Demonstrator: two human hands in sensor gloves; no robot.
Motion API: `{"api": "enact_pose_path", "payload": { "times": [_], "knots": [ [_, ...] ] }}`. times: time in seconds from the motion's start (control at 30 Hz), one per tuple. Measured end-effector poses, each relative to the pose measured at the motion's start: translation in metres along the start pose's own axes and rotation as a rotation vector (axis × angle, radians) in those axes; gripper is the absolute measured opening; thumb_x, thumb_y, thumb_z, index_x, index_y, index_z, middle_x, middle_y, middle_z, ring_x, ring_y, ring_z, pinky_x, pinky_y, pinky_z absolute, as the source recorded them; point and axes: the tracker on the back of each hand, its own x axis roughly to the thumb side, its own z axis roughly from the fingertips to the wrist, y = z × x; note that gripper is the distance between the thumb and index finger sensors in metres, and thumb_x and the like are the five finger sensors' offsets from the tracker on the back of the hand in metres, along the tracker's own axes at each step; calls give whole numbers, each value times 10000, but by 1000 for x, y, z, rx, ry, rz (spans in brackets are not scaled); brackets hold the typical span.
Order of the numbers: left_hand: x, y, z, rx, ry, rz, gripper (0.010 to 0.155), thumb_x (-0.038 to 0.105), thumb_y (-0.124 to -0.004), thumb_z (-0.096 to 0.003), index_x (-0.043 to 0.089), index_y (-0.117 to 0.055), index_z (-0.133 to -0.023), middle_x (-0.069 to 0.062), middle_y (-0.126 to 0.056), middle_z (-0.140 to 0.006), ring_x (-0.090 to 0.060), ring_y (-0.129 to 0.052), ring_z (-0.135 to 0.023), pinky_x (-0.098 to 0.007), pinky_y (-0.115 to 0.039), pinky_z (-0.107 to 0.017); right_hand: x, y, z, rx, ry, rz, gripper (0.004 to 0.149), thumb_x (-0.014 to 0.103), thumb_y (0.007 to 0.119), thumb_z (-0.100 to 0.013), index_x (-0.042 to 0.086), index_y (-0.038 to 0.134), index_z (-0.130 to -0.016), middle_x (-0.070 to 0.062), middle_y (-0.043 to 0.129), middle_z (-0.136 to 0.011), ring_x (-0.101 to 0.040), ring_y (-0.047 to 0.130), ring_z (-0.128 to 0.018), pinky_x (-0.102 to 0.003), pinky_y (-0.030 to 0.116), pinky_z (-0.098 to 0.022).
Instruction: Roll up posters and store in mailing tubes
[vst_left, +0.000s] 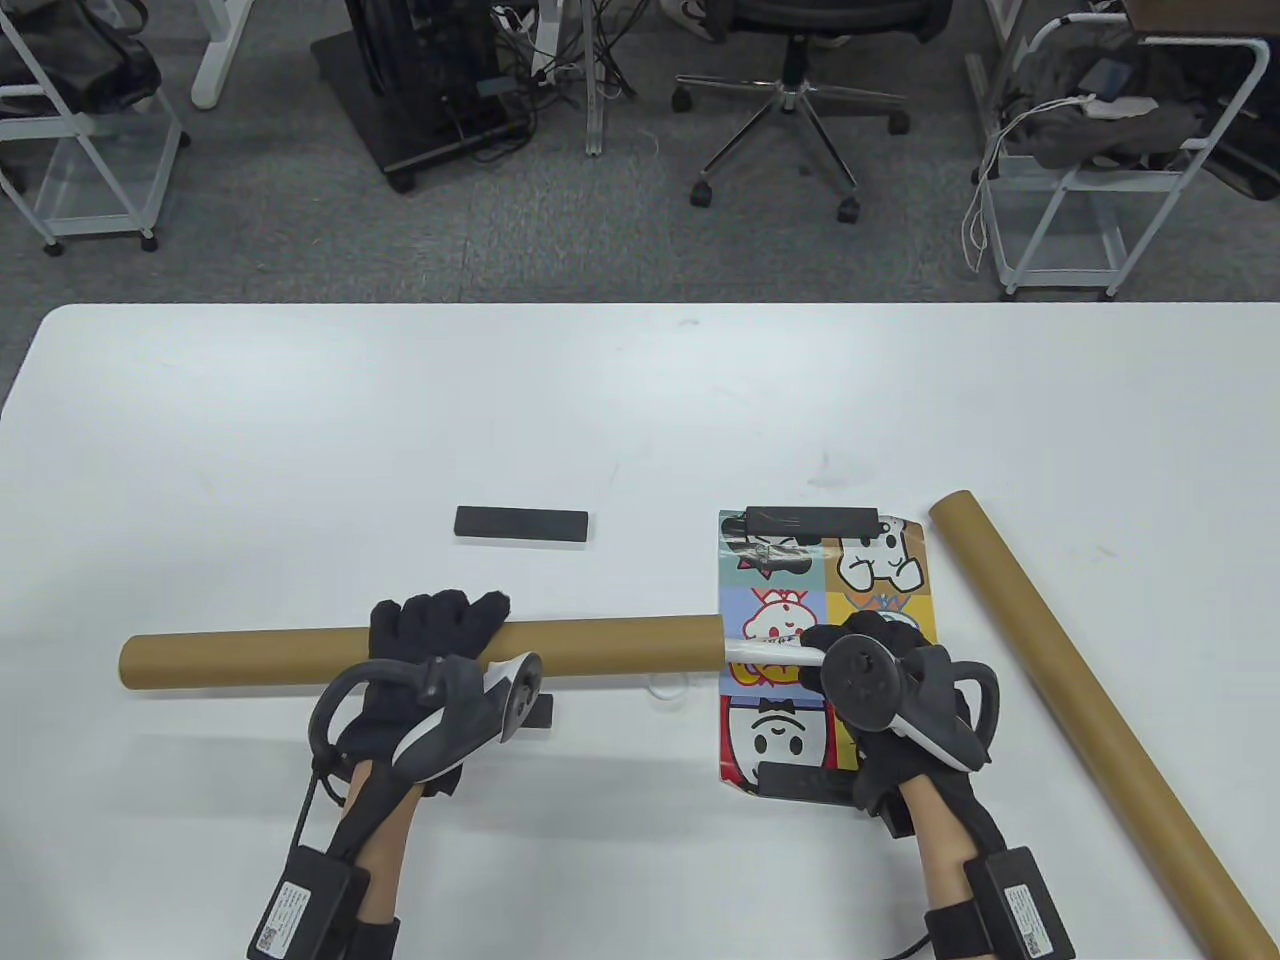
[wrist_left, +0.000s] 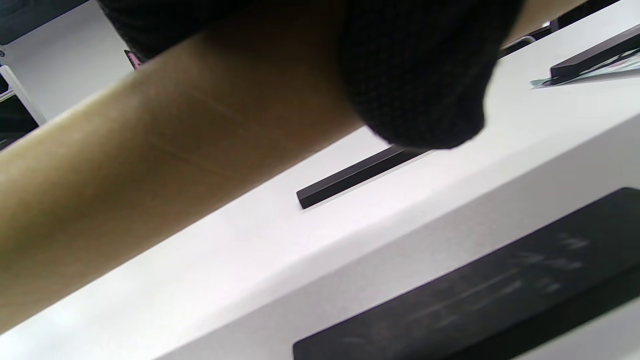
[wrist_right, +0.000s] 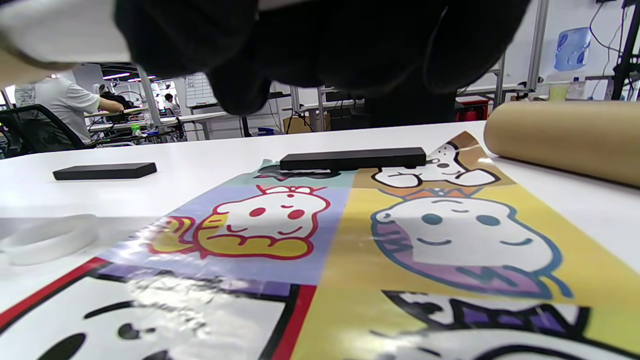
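Your left hand (vst_left: 440, 650) grips the mailing tube (vst_left: 250, 655) near its middle, holding it level just above the desk (vst_left: 300, 420). Your right hand (vst_left: 880, 680) is closed around a rolled poster (vst_left: 770, 653), its end already at the tube's open mouth. You appear mid-insertion: next, push the roll straight along the tube's axis. A flat poster (vst_left: 780, 600) lies beneath, pinned by black weights (vst_left: 812, 520); a second tube (vst_left: 1090, 700) lies to its right.

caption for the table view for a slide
Left hand steadies mailing tube while right hand feeds in rolled poster.
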Motion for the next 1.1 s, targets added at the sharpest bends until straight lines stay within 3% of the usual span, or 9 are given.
{"api": "enact_pose_path", "payload": {
  "times": [0.17,0.3,0.5,0.63,0.77,0.87,1.1],
  "knots": [
    [3,2,2,27,-31,17,864,421,-879,-378,424,-410,-1104,63,-686,-1134,-243,-808,-1042,-537,-659,-823,12,0,1,-9,-37,34,508,399,702,-440,231,720,-919,-47,797,-804,-321,854,-650,-671,631,-681],
    [1,-1,2,29,-28,24,864,421,-879,-377,425,-409,-1103,62,-686,-1134,-243,-810,-1041,-536,-660,-823,8,-4,2,-20,-64,-74,733,466,704,-421,159,539,-1066,-138,693,-993,-406,788,-823,-687,607,-689],
    [0,-1,1,30,-19,27,864,422,-879,-378,418,-413,-1105,59,-689,-1133,-244,-813,-1039,-537,-663,-821,-21,-6,2,-4,-37,-583,833,483,711,-429,73,454,-1107,-238,571,-1111,-516,685,-948,-712,567,-690],
    [0,-1,1,27,-21,37,862,423,-879,-378,419,-415,-1105,58,-692,-1132,-245,-816,-1037,-538,-665,-819,-34,-1,2,-1,-23,-919,868,504,665,-459,27,386,-1128,-289,509,-1143,-570,613,-985,-734,530,-686],
    [-1,-1,1,31,-18,36,863,422,-880,-378,414,-418,-1108,55,-694,-1131,-248,-817,-1036,-537,-667,-819,-38,4,3,-20,-10,-1136,878,506,588,-501,-18,295,-1142,-351,425,-1167,-630,530,-1007,-763,478,-679],
    [-1,0,1,27,-19,39,863,423,-879,-380,403,-422,-1112,49,-699,-1130,-251,-821,-1032,-539,-667,-818,-34,5,4,-47,-10,-1189,896,505,545,-515,-53,222,-1137,-391,344,-1175,-661,447,-1019,-778,436,-674],
    [3,3,2,35,-38,57,867,432,-874,-383,392,-418,-1119,39,-701,-1130,-254,-828,-1024,-542,-669,-816,-8,6,3,-31,-65,-1097,954,515,492,-515,-119,77,-1094,-450,177,-1157,-704,300,-1010,-796,371,-668]
  ]
}}
